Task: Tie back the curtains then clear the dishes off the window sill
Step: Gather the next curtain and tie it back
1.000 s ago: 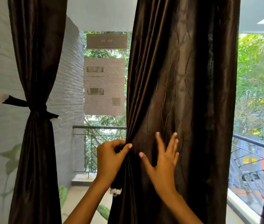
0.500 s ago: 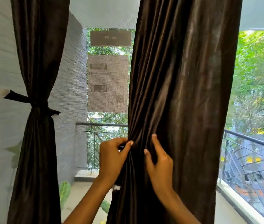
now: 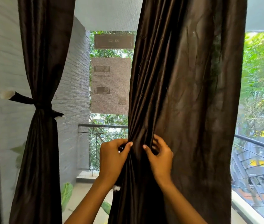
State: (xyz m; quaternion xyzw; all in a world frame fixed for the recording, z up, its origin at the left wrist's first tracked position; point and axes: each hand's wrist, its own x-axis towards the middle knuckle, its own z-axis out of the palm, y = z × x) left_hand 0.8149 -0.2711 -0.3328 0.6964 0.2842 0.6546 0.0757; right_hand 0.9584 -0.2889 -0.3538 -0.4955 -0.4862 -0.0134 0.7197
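The far curtain (image 3: pixel 37 143), off to the left of the left hand (image 3: pixel 113 160), is tied, but both that hand and the right hand (image 3: pixel 159 156) pinch folds of the loose big curtain (image 3: pixel 184 110), and no dishes show.

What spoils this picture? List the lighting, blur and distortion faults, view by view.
Head view: strong backlight from the window, so the trees at right are washed out while the middle curtain reads dark, with a faint sheen on its folds; the left hand and right hand stay evenly lit; the wide lens bows the railing; the signs outside are soft.
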